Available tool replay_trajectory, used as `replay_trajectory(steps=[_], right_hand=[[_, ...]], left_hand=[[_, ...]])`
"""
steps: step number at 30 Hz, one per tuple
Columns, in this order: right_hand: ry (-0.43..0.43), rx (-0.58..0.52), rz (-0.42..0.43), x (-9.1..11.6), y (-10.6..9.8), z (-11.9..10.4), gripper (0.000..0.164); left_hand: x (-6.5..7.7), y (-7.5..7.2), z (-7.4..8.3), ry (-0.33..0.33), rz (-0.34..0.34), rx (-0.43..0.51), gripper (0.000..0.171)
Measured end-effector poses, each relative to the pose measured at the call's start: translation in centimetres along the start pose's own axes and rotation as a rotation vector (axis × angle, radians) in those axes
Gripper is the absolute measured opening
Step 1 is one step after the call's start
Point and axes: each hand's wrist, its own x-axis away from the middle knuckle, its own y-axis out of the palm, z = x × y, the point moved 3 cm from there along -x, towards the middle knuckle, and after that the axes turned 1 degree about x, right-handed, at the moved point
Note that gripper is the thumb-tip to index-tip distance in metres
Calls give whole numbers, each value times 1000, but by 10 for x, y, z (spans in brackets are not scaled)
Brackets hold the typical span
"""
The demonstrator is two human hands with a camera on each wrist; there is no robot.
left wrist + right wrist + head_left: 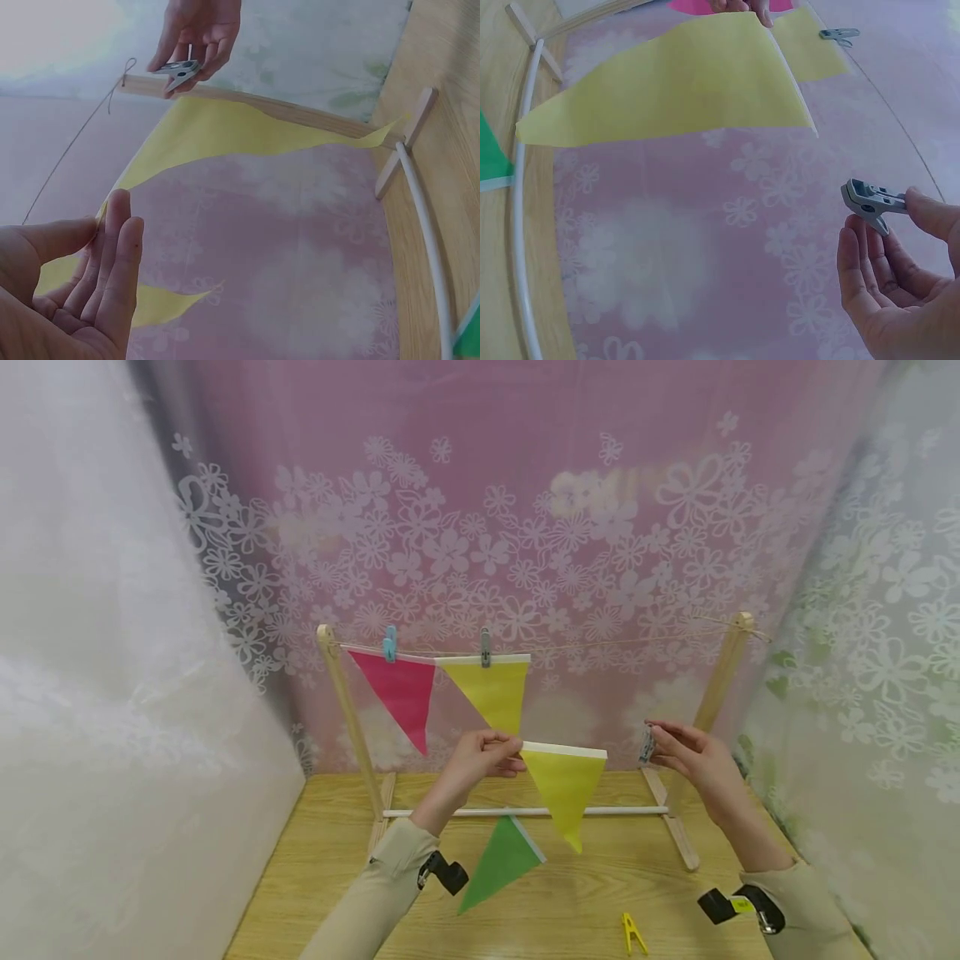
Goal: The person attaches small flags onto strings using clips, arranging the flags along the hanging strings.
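My left hand [483, 757] pinches a yellow pennant [566, 785] by the left corner of its white top edge, and its point hangs down. To the right, my right hand [697, 764] holds a grey clothespin [874, 201] between thumb and fingers. Behind them a string [600, 645] runs between two wooden posts. On it hang a pink pennant [401, 693] under a blue clothespin [390, 644] and another yellow pennant [495, 689] under a grey clothespin [485, 647]. The left hand partly covers the tip of that hung yellow pennant in the head view.
A green pennant [501, 864] lies on the wooden table [315, 877] below the white crossbar [622, 811]. Near the front is a yellow clothespin [632, 935]. The wooden posts [723, 672] stand on feet at either side, with flowered curtains [525, 485] around.
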Motion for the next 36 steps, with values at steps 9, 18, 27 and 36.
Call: replay_trajectory(steps=[9,18,27,36], right_hand=[[-25,-37,-1,-17,-3,-33,31],[-50,-10,12,-37,-4,-59,28],[-115,49,28,-58,2,-89,26],[-157,74,45,-80,1,-112,25]], left_hand=[[-10,7,22,3,-6,11,31],[-21,10,36,60,21,9,29],[-29,11,44,81,43,38,28],[-35,14,58,123,79,62,26]])
